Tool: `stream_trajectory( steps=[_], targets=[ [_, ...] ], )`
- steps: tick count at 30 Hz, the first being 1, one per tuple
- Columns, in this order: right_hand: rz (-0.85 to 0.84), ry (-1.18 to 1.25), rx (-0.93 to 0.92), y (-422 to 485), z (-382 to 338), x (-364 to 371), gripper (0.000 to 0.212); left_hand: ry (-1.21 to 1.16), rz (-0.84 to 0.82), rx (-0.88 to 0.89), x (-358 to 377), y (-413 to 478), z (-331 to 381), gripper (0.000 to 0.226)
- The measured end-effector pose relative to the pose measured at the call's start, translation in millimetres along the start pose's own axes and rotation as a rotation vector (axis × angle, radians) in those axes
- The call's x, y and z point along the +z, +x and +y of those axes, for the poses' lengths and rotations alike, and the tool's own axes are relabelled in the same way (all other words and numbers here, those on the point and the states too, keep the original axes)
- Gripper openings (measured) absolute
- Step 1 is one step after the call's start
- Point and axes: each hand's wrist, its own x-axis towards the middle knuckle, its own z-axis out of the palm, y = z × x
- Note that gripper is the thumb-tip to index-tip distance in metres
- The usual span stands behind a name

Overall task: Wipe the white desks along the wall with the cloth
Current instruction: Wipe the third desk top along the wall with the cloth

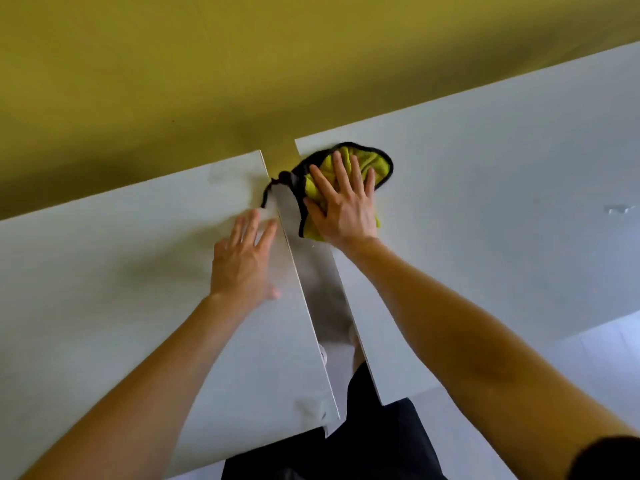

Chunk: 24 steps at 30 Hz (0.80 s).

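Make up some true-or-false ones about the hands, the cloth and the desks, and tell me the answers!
1. The right hand lies flat on the cloth. True.
2. The cloth is red. False: it is yellow with a black edge.
3. The left hand grips the cloth too. False: its fingers are straight and grip nothing.
4. A gap separates the left desk from the right desk. True.
5. The wall is blue. False: it is yellow-green.
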Motion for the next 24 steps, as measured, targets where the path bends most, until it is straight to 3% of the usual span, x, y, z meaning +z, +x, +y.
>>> stream_trajectory(
  steps=[4,9,13,19,21,24],
  targets=[
    [0.054,-0.016,-0.021,11,0,3,0.063,-0.027,-0.029,-0.008,-3,0,1,0.139],
    [0.005,0.021,-0.117,-127,21,-6,0.066,-0.258,0.243,-0.076,-12,5,19,0.062],
    [-0.099,0.028,-0.278,-236,71,-22,0.072,-0.243,0.311,0.021,-15,17,55,0.054],
    [-0.003,-0.135,0.249,-275,194,-68,0.087,-0.129,0.164,0.327,1,24,124,0.072],
    [-0.022,-0.142,0.301,-267,214,-76,0.09,-0.072,0.097,0.387,4,23,145,0.089],
    [0.039,-0.048,0.392,-255,195,-63,0.087,0.025,-0.032,0.372,3,19,170,0.133]
  ],
)
